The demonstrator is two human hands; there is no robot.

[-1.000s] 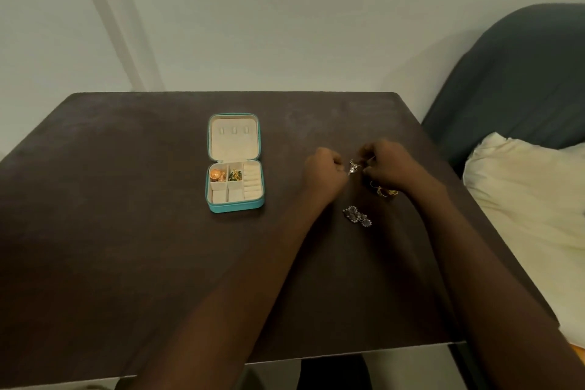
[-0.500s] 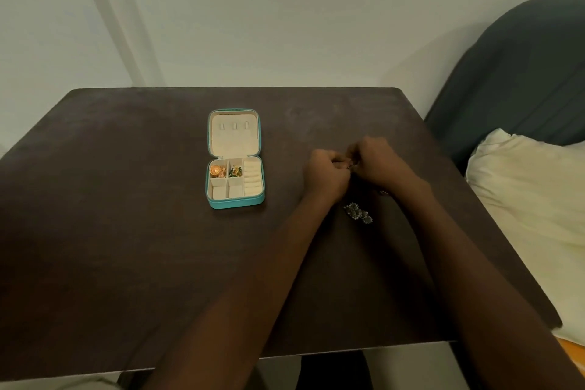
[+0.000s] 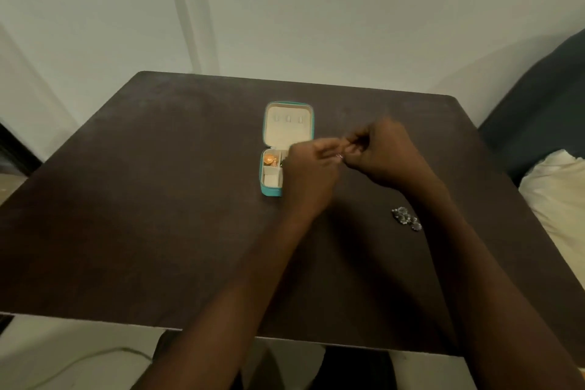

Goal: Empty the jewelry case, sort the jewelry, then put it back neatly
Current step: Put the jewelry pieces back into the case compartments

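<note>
**Both hands pinch a small piece beside the open jewelry case**

Nearest the table's front edge, 2 bare forearms reach in over the dark brown wooden table [image 3: 158, 231]. Toward the right edge, just left of the right forearm, a cluster of dark grey, glinting stud jewelry [image 3: 406, 218] lies on the tabletop, well apart from the case.

Further in, near the table's middle, the left hand [image 3: 311, 174] and the right hand [image 3: 384, 152] meet fingertip to fingertip. Both have their fingers curled tight around a tiny pale, shiny piece of jewelry [image 3: 339, 155], held raised; it is too small and blurred to tell what kind it is.

The left hand covers the right half of the small teal zip jewelry case with cream lining [image 3: 272, 182], which lies open and flat. A round orange-gold item [image 3: 269, 159] sits in its far left compartment. The lid lies back toward the far edge, with 3 small tabs on its lining.
</note>
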